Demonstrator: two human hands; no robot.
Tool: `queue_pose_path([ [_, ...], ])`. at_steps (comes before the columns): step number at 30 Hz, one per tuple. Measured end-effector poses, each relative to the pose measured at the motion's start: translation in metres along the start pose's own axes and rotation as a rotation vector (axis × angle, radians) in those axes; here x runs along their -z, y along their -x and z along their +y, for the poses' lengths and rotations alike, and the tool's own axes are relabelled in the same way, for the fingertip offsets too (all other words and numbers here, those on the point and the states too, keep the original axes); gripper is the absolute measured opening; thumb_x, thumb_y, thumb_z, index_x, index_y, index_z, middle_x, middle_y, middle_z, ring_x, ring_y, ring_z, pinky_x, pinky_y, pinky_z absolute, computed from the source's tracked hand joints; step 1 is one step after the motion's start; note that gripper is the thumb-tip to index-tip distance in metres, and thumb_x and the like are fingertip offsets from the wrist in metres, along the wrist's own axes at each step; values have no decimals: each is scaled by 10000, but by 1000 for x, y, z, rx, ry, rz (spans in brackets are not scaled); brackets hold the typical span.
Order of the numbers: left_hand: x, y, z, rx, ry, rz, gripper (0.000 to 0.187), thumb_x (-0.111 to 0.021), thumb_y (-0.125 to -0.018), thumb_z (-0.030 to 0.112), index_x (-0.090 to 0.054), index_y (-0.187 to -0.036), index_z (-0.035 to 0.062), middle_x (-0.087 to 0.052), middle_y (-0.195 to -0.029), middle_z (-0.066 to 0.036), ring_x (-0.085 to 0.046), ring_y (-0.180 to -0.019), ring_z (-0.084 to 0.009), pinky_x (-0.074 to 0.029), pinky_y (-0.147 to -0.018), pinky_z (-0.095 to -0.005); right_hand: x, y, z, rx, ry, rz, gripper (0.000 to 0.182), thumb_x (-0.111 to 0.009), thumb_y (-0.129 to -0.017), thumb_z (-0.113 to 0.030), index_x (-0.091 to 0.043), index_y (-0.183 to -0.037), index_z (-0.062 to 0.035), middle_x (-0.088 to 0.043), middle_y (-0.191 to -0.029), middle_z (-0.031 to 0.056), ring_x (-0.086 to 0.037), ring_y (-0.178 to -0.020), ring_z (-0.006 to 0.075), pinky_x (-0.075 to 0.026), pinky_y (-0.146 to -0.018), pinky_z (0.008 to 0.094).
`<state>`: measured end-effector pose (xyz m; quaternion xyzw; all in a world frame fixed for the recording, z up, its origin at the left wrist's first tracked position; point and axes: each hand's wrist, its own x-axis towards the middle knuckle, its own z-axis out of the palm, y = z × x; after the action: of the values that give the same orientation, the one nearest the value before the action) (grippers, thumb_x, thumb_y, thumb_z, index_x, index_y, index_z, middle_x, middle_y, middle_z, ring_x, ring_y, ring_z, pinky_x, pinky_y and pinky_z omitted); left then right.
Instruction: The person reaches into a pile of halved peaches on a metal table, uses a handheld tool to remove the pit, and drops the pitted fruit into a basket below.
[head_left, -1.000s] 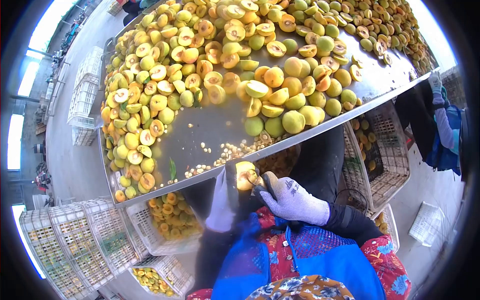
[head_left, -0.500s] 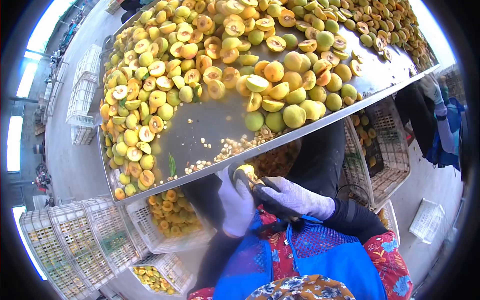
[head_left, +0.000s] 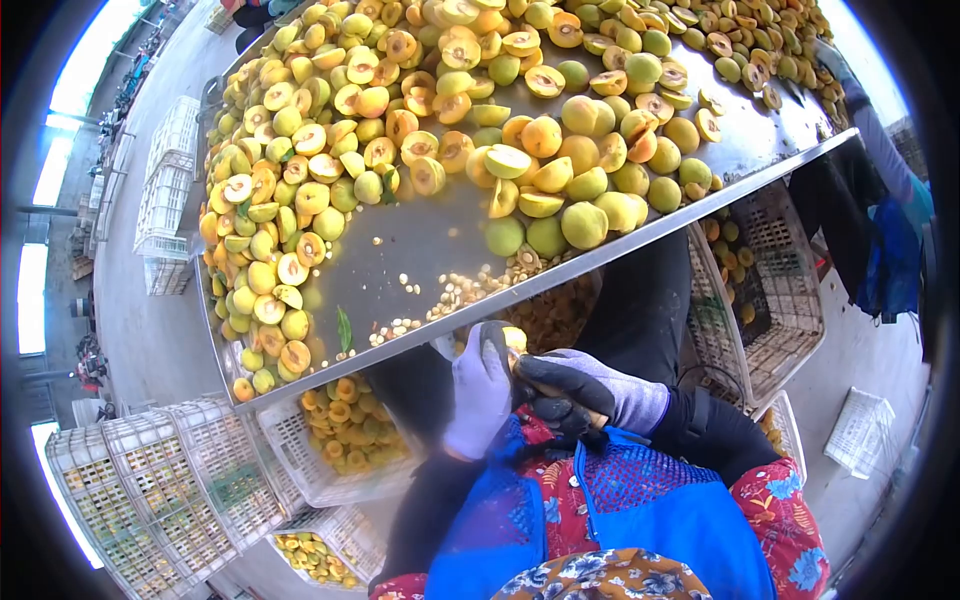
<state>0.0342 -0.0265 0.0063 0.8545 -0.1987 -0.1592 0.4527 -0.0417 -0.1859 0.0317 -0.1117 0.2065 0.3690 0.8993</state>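
My left hand (head_left: 482, 385), in a lavender and dark glove, is closed on a yellow fruit piece (head_left: 515, 339) just below the metal table's edge. My right hand (head_left: 575, 390), gloved in grey and black, is closed around a tool with a wooden handle (head_left: 597, 418); its other end is hidden near the fruit. Above my hands, the metal table (head_left: 385, 260) bears many halved and whole yellow-green fruits (head_left: 583, 225). Small pale pits (head_left: 465, 290) and a green leaf (head_left: 344, 328) lie near its edge.
Crates of fruit stand below the table at left (head_left: 335, 470) and right (head_left: 775, 290). Stacked white crates (head_left: 150, 490) are at the lower left. Another person's sleeve (head_left: 885, 150) reaches over the table's far right. An upturned crate (head_left: 860, 432) rests on the floor.
Both hands have turned slightly, and my left fingers now cover more of the fruit. The tool's handle shows more clearly. The other person's arm has reached up onto the table.
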Motion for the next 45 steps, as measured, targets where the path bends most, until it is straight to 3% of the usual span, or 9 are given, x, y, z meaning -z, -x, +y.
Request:
queue_pose_path([
  [7,-4,0,6,13,725,-174,536,-317,-1062,450,-584,-1109,-11,-664,-968,-113,-638,-879,-172,-506,-820,-306,35,-14,16,-250,-618,-650,432,-396,-1038,-437,-520,-996,-26,-413,-522,5,-356,-335,80,-309,-307,218],
  [16,5,7,-19,312,772,177,492,-341,-1057,451,-595,-1115,34,-703,-937,-128,-650,-709,-176,-525,-592,-234,-7,16,1,375,232,209,328,-545,-997,-362,-541,-916,-44,-460,-541,12,-406,-362,104,-333,-352,259],
  [18,24,12,-4,493,802,75,452,-350,-1066,410,-583,-1137,30,-679,-960,-107,-627,-753,-158,-520,-661,-240,-5,6,0,431,505,421,223,-631,-950,-245,-589,-961,-26,-566,-640,45,-535,-487,119,-444,-467,258],
  [21,17,16,-11,194,459,57,394,-371,-1070,351,-565,-1157,20,-627,-1008,-85,-599,-882,-143,-492,-790,-257,11,-29,12,746,998,565,207,-697,-874,-135,-642,-1032,-14,-684,-898,63,-627,-844,143,-494,-805,292],
  [27,18,24,24,65,47,106,271,-417,-1054,200,-525,-1202,1,-603,-1022,-116,-598,-897,-171,-495,-773,-302,7,-46,12,785,1356,647,311,-677,-844,-238,-524,-977,-1,-619,-753,270,-626,-780,471,-495,-639,502],
  [30,28,34,34,385,412,108,339,-402,-1066,303,-543,-1192,22,-591,-1040,-67,-558,-966,-135,-458,-849,-272,16,-54,13,847,1013,348,278,-672,-861,-212,-534,-970,3,-609,-669,117,-619,-589,245,-480,-563,416],
  [33,48,54,4,339,191,129,344,-399,-1064,328,-546,-1179,39,-607,-1019,-64,-575,-898,-126,-488,-771,-267,-1,-30,2,276,489,205,181,-656,-891,-201,-570,-941,-51,-545,-646,2,-491,-501,75,-390,-443,239],
  [39,126,71,-41,313,-1347,310,378,-501,-1013,284,-524,-1271,9,-607,-1157,-226,-611,-1041,-393,-498,-880,-451,27,-12,-20,432,723,519,249,-663,-920,-266,-563,-886,-41,-560,-643,4,-512,-506,77,-413,-457,248],
  [45,60,-76,32,-244,-743,-26,308,-591,-882,132,-631,-1180,63,-581,-1193,-271,-590,-1066,-416,-488,-923,-443,34,-3,-10,422,880,568,271,-694,-905,-289,-583,-902,-42,-584,-696,-3,-527,-607,61,-439,-543,254],
])
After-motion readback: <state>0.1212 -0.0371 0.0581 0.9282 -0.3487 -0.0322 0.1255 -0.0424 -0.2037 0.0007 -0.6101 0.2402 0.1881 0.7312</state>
